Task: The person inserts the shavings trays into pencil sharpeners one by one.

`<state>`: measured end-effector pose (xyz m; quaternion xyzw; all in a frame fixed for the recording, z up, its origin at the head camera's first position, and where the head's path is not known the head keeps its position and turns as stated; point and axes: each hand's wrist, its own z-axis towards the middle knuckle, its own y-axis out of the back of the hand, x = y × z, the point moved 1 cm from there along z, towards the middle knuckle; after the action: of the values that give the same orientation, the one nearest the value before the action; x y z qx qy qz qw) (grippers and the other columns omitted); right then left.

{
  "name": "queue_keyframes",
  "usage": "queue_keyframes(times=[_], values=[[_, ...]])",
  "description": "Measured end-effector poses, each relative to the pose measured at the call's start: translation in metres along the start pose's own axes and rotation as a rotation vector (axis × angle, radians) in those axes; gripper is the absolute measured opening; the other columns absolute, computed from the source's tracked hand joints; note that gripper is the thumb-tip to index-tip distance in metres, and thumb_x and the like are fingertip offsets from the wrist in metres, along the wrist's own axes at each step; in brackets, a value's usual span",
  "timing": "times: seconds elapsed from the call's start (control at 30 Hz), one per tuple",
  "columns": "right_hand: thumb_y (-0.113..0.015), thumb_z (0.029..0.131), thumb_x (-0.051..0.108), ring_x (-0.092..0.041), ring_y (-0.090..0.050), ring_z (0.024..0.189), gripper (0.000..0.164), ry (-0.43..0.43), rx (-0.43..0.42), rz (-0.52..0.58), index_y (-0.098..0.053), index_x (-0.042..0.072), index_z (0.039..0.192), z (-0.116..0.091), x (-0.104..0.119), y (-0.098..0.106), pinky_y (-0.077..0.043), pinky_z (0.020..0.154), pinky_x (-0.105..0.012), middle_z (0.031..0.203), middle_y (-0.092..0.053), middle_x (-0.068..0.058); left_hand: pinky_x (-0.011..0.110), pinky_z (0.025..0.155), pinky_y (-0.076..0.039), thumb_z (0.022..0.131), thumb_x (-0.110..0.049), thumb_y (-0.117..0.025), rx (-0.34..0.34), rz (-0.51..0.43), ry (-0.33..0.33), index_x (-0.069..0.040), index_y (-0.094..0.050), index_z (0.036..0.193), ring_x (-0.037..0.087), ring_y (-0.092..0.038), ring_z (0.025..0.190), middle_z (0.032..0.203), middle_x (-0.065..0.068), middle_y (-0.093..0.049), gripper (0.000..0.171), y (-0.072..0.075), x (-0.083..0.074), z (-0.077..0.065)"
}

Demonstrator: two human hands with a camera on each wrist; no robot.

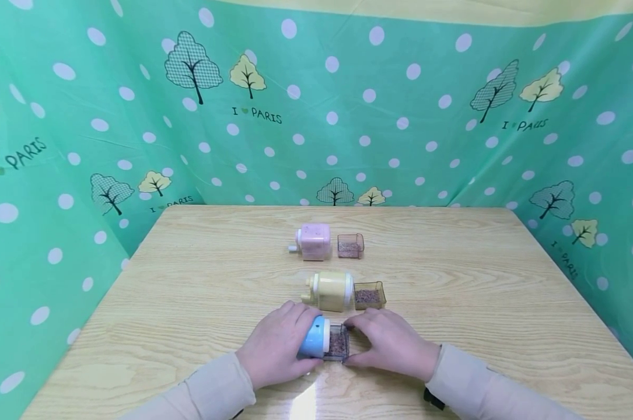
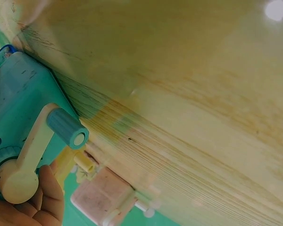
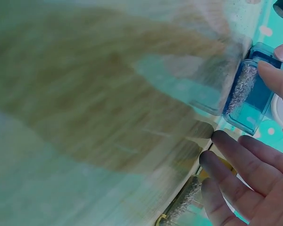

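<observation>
A blue crank pencil sharpener (image 1: 312, 338) lies near the front of the table, and my left hand (image 1: 278, 345) grips it. The left wrist view shows its white crank arm (image 2: 34, 148) and blue knob (image 2: 66, 128), with curled fingers below. At the sharpener's right end is its clear shavings drawer (image 1: 338, 343), with shavings inside. My right hand (image 1: 392, 343) is beside that drawer, thumb and forefinger at its two outer corners. In the right wrist view the thumb overlaps the drawer (image 3: 247, 96) while the other fingers (image 3: 233, 181) spread out near the tabletop.
Behind stands a yellow sharpener (image 1: 333, 290) with its shavings-filled drawer (image 1: 370, 295) at its right. Farther back is a pink sharpener (image 1: 315, 241), its drawer (image 1: 350, 246) lying apart to the right. A green dotted curtain (image 1: 316, 140) surrounds the wooden table (image 1: 190, 280).
</observation>
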<state>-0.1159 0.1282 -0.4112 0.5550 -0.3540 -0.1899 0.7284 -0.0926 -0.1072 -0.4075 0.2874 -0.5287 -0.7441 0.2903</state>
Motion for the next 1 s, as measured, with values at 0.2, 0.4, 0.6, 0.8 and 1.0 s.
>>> queue_keyframes(times=[0.2, 0.4, 0.6, 0.8, 1.0], values=[[-0.079, 0.073, 0.049, -0.023, -0.067, 0.098, 0.063, 0.012, -0.003, -0.002, -0.073, 0.004, 0.116, 0.003, 0.002, -0.002, -0.056, 0.087, -0.043, 0.110, -0.075, -0.008, 0.034, 0.083, -0.056, 0.072, -0.050, -0.079, -0.005, -0.004, -0.005, -0.004, -0.060, 0.128, 0.018, -0.058, 0.096, 0.114, 0.006, -0.066, 0.076, 0.000, 0.000, 0.000], [-0.079, 0.073, 0.048, -0.025, -0.069, 0.100, 0.063, 0.023, 0.001, -0.001, -0.073, 0.003, 0.117, 0.006, 0.004, -0.003, -0.056, 0.089, -0.044, 0.112, -0.075, -0.010, 0.033, 0.082, -0.056, 0.071, -0.049, -0.080, -0.025, -0.006, -0.014, -0.004, -0.060, 0.127, 0.018, -0.058, 0.095, 0.113, 0.006, -0.066, 0.075, 0.000, 0.000, 0.000], [-0.079, 0.074, 0.048, -0.026, -0.069, 0.101, 0.064, 0.023, 0.007, -0.006, -0.073, 0.002, 0.118, 0.008, 0.006, -0.003, -0.056, 0.089, -0.045, 0.113, -0.075, -0.010, 0.033, 0.081, -0.056, 0.071, -0.049, -0.080, -0.030, -0.004, -0.016, -0.004, -0.060, 0.127, 0.018, -0.058, 0.094, 0.113, 0.006, -0.066, 0.075, -0.001, 0.000, 0.000], [-0.079, 0.074, 0.047, -0.024, -0.068, 0.098, 0.062, 0.048, -0.007, -0.008, -0.073, 0.003, 0.117, 0.009, 0.008, -0.005, -0.057, 0.088, -0.043, 0.111, -0.075, -0.008, 0.033, 0.082, -0.057, 0.071, -0.049, -0.080, -0.024, -0.003, -0.015, -0.004, -0.060, 0.127, 0.018, -0.058, 0.095, 0.114, 0.006, -0.066, 0.075, -0.001, 0.001, 0.000], [-0.080, 0.073, 0.047, -0.024, -0.069, 0.100, 0.061, 0.065, -0.014, -0.016, -0.073, 0.003, 0.116, 0.011, 0.010, -0.007, -0.056, 0.090, -0.043, 0.111, -0.075, -0.007, 0.033, 0.082, -0.056, 0.071, -0.048, -0.080, -0.023, -0.008, -0.013, -0.004, -0.060, 0.127, 0.018, -0.058, 0.095, 0.113, 0.005, -0.065, 0.074, 0.000, 0.001, 0.000]])
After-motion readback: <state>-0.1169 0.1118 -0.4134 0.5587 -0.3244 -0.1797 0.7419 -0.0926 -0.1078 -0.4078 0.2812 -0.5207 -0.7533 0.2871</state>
